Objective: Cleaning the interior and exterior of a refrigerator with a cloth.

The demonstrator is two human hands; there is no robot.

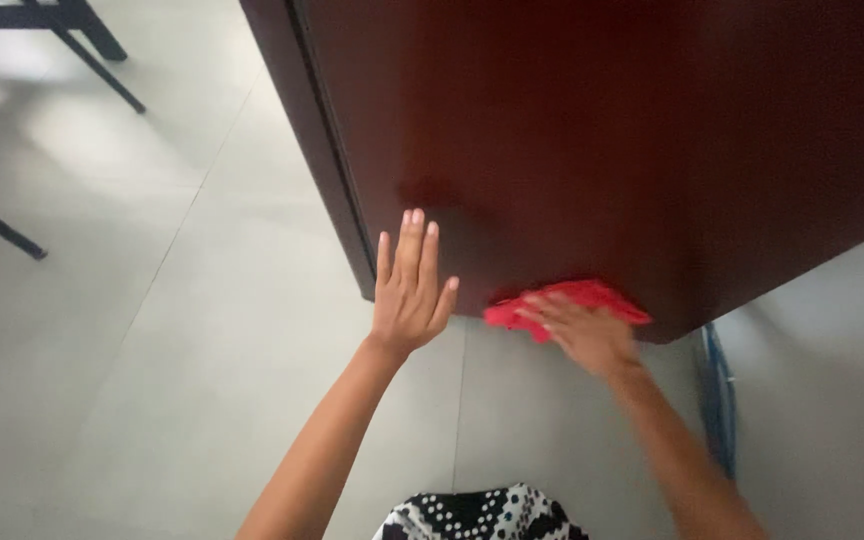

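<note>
2 hands touch the dark red table (602, 150). Right hand (587, 335) presses a soft, light red cloth (577, 298), likely easy to bunch; left hand (409, 290) lies flat, fingers straight.

table (602, 130): dark red-brown wood, smooth, slight sheen | cloth (592, 295): red fabric, matt | floor (202, 350): pale smooth tiles

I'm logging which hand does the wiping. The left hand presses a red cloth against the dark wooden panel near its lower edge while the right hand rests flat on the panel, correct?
Not quite: the hands are swapped. The head view shows the right hand pressing the red cloth against the dark wooden panel near its lower edge, while the left hand rests flat on it.
</note>
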